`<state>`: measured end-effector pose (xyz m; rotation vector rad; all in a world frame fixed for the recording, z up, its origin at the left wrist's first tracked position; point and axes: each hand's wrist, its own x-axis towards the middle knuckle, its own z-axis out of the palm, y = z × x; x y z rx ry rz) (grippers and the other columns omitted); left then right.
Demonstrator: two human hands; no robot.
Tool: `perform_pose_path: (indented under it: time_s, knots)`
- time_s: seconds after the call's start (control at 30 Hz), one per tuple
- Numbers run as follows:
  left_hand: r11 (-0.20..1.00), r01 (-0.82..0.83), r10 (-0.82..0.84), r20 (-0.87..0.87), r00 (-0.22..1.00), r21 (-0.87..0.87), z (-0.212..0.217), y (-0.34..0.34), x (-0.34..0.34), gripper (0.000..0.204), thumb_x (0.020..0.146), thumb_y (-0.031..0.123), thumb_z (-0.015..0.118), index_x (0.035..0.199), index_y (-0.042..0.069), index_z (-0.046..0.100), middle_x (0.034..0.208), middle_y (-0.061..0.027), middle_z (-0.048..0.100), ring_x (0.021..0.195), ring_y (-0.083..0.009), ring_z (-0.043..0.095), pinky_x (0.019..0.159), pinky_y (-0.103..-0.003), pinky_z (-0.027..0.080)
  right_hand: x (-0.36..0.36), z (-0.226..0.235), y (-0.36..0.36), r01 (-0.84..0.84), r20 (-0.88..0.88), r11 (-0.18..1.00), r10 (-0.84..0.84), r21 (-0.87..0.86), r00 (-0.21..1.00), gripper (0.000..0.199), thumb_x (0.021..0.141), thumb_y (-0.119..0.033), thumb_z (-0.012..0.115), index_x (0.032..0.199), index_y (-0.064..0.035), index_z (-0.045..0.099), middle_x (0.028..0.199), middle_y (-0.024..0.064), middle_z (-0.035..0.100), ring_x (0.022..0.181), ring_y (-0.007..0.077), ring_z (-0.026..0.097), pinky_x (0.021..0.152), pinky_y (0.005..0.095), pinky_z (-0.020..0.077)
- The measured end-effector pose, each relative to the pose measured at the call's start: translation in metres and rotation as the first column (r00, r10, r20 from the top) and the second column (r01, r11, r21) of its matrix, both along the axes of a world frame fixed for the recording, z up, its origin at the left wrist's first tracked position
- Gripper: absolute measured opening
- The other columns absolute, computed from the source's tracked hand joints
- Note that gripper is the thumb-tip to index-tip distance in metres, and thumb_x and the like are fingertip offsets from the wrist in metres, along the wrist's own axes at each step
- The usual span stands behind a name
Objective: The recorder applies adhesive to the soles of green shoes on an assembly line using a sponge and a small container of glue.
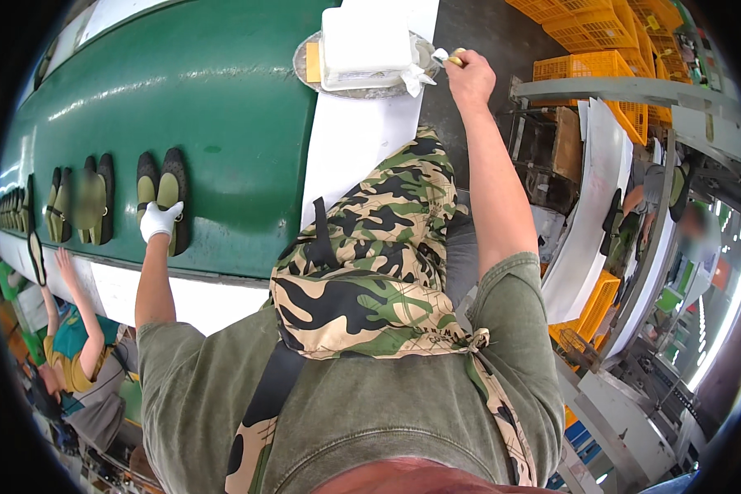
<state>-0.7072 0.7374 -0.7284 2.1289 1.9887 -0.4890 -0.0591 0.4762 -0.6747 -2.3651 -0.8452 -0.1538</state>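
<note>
Shoes (170, 186): olive green, dark grey edges, side by side.

Small dark lettering (438, 333) on the camouflage apron (362, 288), beside its strap knot (474, 339).

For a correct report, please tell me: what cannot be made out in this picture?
Head view:
Nearest shoes: partly hidden by the left hand.
Small tool: handle partly hidden by the right hand.
Neighbouring shoes: partly covered by a blur.
Farthest shoes: too small at the left rim.
</note>
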Motion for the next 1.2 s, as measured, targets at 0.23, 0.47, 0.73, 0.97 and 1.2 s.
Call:
perform_pose_path:
  time_s: [0.23,0.47,0.73,0.97,1.2]
  knots:
    - [0.998,-0.065,0.065,-0.017,0.998,0.009,0.009,0.021,-0.003,0.079,0.067,0.053,0.083,0.123,0.001,0.062,0.113,-0.0215,0.070,0.107,-0.0369,0.067,0.093,-0.041,0.052,0.012,-0.012,0.022,-0.134,0.153,0.956,0.178,-0.262,0.972,0.015,0.074,-0.019,0.074,0.087,-0.0124,0.073,0.092,0.0073,0.070,0.086,0.0289,0.067,0.077,0.0412,0.0530]
    - [0.990,-0.003,-0.008,-0.081,0.997,-0.141,0.032,-0.004,0.036,0.076,0.062,0.045,0.090,0.116,0.000,0.061,0.114,-0.0211,0.069,0.106,-0.0353,0.067,0.093,-0.040,0.053,0.011,-0.024,0.034,-0.202,0.204,0.907,0.291,-0.370,0.935,0.011,0.076,-0.014,0.068,0.084,-0.0159,0.074,0.091,0.0048,0.069,0.090,0.0291,0.063,0.080,0.0460,0.0476]
    - [0.960,0.009,-0.044,-0.120,0.992,-0.278,0.033,-0.024,0.061,0.083,0.061,0.050,0.090,0.119,-0.003,0.062,0.116,-0.0209,0.069,0.109,-0.0341,0.067,0.093,-0.039,0.053,0.012,-0.015,0.029,-0.243,0.312,0.915,0.345,-0.323,0.885,0.015,0.074,-0.011,0.064,0.084,-0.0152,0.075,0.089,0.0065,0.068,0.088,0.0299,0.064,0.079,0.0470,0.0461]
    - [0.875,-0.010,-0.090,-0.183,0.979,-0.484,0.034,0.004,0.067,0.081,0.060,0.051,0.090,0.111,-0.007,0.068,0.113,-0.0210,0.070,0.107,-0.0312,0.068,0.091,-0.037,0.053,0.020,0.000,0.025,-0.203,0.216,0.873,0.324,-0.444,0.921,0.015,0.073,-0.017,0.070,0.088,-0.0148,0.074,0.090,0.0074,0.070,0.087,0.0294,0.067,0.076,0.0461,0.0501]
    - [0.721,-0.278,0.584,0.342,0.736,-0.635,0.029,-0.004,0.052,0.055,0.073,0.038,0.088,0.108,0.000,0.071,0.104,-0.0108,0.071,0.096,-0.0244,0.067,0.087,-0.040,0.051,0.039,-0.002,0.004,0.154,-0.350,0.906,-0.303,-0.394,0.886,0.028,0.070,-0.025,0.079,0.094,-0.0110,0.076,0.087,0.0082,0.073,0.082,0.0214,0.070,0.076,0.0343,0.0528]
